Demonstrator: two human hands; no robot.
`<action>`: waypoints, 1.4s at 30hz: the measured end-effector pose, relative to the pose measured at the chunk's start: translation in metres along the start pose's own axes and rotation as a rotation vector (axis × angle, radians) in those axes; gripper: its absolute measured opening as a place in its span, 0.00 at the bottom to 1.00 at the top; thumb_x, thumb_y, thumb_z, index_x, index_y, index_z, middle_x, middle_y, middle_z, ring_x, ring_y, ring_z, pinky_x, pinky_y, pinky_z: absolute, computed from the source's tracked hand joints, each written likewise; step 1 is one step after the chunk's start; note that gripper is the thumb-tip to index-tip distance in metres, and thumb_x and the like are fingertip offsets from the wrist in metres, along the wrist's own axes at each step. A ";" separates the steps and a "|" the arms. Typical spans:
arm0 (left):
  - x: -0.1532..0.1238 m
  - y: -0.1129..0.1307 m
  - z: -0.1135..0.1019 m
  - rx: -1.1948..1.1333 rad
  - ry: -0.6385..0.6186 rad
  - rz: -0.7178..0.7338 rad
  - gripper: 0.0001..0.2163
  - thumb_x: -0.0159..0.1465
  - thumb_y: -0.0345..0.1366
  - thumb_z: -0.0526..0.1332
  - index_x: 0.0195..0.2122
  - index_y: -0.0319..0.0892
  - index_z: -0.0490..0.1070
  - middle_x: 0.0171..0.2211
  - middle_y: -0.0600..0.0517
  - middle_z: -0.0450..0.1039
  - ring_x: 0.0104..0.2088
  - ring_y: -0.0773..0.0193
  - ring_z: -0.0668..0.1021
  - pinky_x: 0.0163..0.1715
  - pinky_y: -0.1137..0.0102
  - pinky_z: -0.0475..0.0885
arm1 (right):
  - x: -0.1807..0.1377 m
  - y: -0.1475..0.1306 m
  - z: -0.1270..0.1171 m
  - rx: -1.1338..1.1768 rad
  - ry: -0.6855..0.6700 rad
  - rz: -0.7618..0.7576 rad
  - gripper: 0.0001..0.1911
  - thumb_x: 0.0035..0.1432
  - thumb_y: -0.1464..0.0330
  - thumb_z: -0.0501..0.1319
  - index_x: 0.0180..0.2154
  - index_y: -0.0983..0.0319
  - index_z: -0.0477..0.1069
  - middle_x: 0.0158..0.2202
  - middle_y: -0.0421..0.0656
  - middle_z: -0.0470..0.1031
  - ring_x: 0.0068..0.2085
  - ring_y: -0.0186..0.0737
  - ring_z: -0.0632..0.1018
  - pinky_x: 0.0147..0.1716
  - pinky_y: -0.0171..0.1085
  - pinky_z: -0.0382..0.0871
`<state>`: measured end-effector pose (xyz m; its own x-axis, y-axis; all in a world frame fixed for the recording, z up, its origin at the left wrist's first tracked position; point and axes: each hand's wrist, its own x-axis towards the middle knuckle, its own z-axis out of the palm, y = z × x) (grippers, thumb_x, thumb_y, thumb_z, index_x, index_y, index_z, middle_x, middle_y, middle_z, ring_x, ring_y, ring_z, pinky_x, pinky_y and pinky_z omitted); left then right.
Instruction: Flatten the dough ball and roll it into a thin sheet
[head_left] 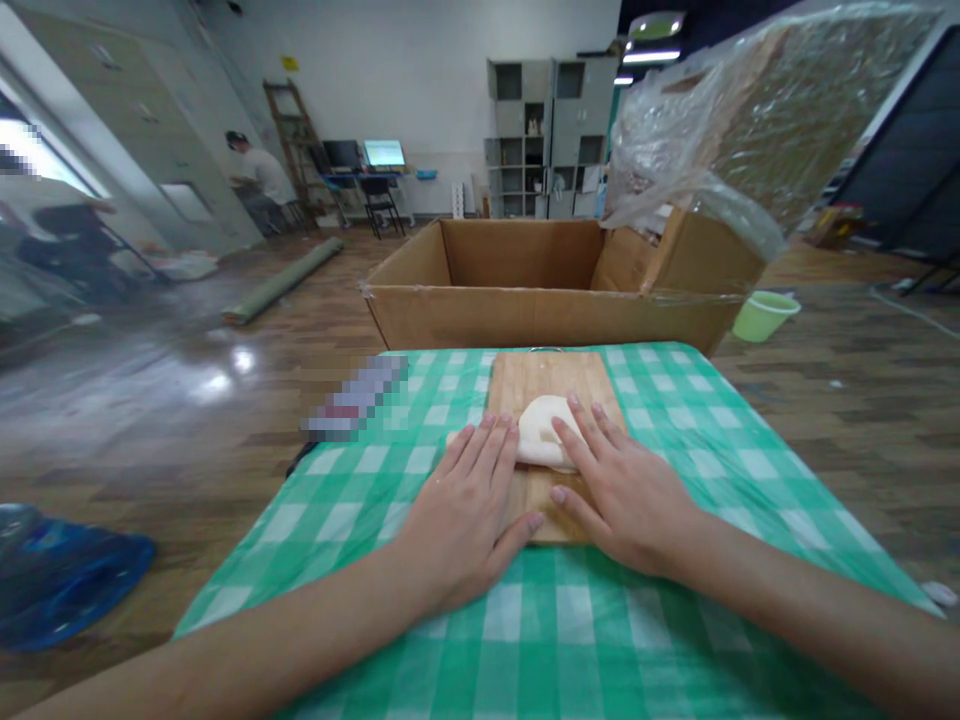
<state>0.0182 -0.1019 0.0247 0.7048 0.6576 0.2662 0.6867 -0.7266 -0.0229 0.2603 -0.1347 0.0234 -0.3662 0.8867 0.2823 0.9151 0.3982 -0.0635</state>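
A flat, rounded piece of white dough [538, 430] lies on a wooden cutting board [546, 373], with a dent showing in its top. My left hand [469, 510] lies flat at the dough's left side, fingers extended close together and thumb apart. Just past its fingertips on the left, a small pale tip [451, 438] pokes out; I cannot make out what it is. My right hand [634, 495] rests palm down over the dough's right part, fingers spread and thumb above the board's near area. Both hands hide parts of the dough and board.
A green-checked cloth [675, 420] covers the table. A blurred-out flat item [360, 395] lies at its left edge. Beyond stands a large open cardboard box [525, 315], with a plastic-wrapped panel [795, 120]. A green bucket [761, 315] is right; a seated person [266, 175] is far left.
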 end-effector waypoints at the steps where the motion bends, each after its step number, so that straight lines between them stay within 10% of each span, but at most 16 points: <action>1: 0.005 -0.002 -0.002 -0.014 -0.021 0.001 0.37 0.75 0.57 0.46 0.74 0.31 0.53 0.75 0.34 0.54 0.76 0.42 0.57 0.73 0.47 0.55 | -0.001 0.000 0.000 0.007 0.008 -0.016 0.42 0.74 0.46 0.49 0.74 0.68 0.55 0.78 0.59 0.45 0.76 0.65 0.51 0.71 0.61 0.58; 11: 0.086 -0.014 0.014 -0.063 -0.095 -0.119 0.38 0.77 0.55 0.35 0.75 0.27 0.51 0.76 0.33 0.50 0.77 0.50 0.51 0.75 0.56 0.50 | -0.007 0.010 0.003 0.035 0.034 -0.129 0.42 0.72 0.45 0.52 0.75 0.64 0.54 0.77 0.53 0.51 0.77 0.60 0.51 0.71 0.61 0.59; 18: 0.066 -0.003 0.020 -0.041 -0.115 -0.142 0.36 0.78 0.52 0.34 0.73 0.26 0.54 0.74 0.32 0.54 0.76 0.51 0.58 0.74 0.59 0.52 | 0.027 0.056 0.033 0.157 0.044 0.033 0.33 0.77 0.54 0.43 0.73 0.62 0.60 0.73 0.54 0.62 0.72 0.57 0.65 0.69 0.61 0.63; 22: 0.073 -0.006 0.021 -0.022 -0.095 -0.168 0.33 0.78 0.49 0.38 0.71 0.26 0.57 0.73 0.31 0.58 0.74 0.49 0.61 0.73 0.57 0.53 | 0.056 0.079 0.041 0.011 -0.009 -0.160 0.27 0.76 0.64 0.43 0.63 0.65 0.73 0.66 0.58 0.72 0.72 0.62 0.65 0.70 0.66 0.57; 35: 0.025 0.020 0.009 -0.029 0.003 -0.089 0.32 0.77 0.46 0.43 0.73 0.26 0.53 0.75 0.32 0.51 0.76 0.47 0.55 0.75 0.53 0.52 | -0.011 0.004 0.012 -0.081 0.039 0.029 0.38 0.77 0.55 0.40 0.71 0.78 0.59 0.74 0.63 0.56 0.77 0.60 0.52 0.73 0.58 0.54; 42: 0.042 0.012 0.014 -0.041 0.021 -0.128 0.32 0.78 0.48 0.41 0.73 0.27 0.54 0.74 0.33 0.55 0.76 0.48 0.58 0.74 0.55 0.54 | 0.006 0.017 0.013 -0.024 0.055 0.076 0.39 0.76 0.50 0.41 0.72 0.71 0.59 0.75 0.59 0.55 0.77 0.60 0.51 0.72 0.62 0.54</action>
<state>0.0588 -0.0802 0.0224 0.6077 0.7414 0.2848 0.7625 -0.6449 0.0519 0.2715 -0.1200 0.0114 -0.2868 0.8995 0.3297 0.9438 0.3243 -0.0636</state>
